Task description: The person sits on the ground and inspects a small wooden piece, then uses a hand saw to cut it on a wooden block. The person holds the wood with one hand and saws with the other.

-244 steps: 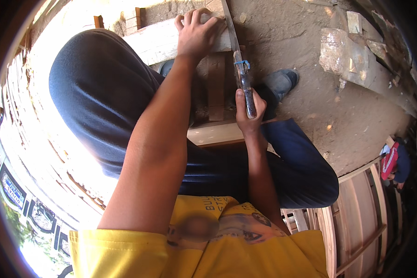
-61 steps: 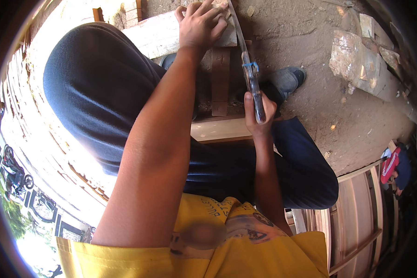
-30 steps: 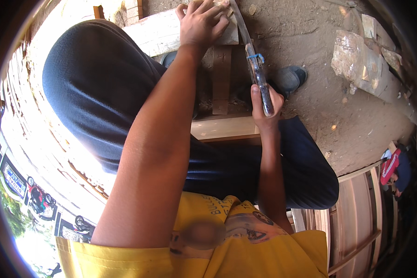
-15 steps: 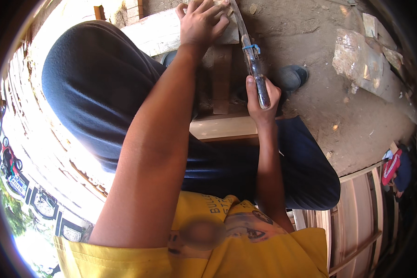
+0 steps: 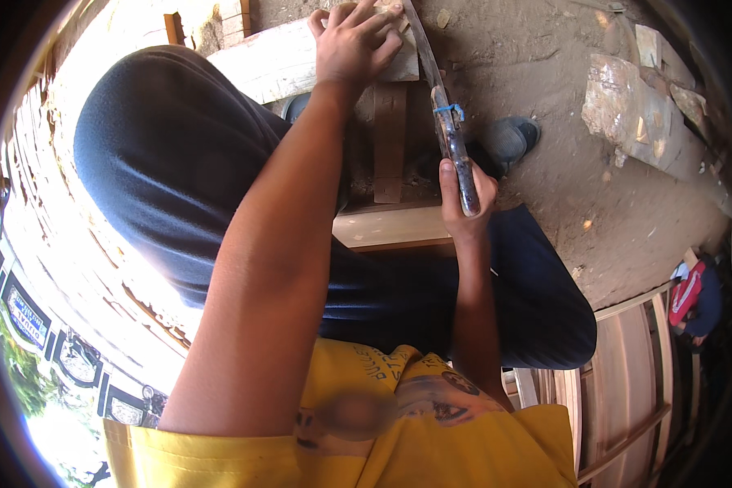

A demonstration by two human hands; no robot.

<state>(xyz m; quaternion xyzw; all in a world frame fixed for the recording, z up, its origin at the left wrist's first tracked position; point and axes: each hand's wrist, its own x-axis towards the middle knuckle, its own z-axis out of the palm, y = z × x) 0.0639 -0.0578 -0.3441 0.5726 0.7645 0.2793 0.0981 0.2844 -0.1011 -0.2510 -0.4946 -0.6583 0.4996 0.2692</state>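
Note:
My right hand grips the dark, worn handle of a long, narrow-bladed tool, with a blue tie round it. Its thin grey blade runs away from me past the right end of a pale wooden beam; whether the blade has teeth I cannot make out. My left hand rests over the beam, palm down, fingers spread and bent. Its fingertips reach the top edge of the view, close to the blade, beside a small light-coloured piece that I cannot identify.
A brown wooden upright stands between my legs, with a pale board across its near end. My shoe is on the dirt floor. A rough wood chunk lies at right; slatted woodwork stands lower right, near a person.
My right hand has drawn the tool a little way back toward me and slightly right. My left hand stays in place on the beam.

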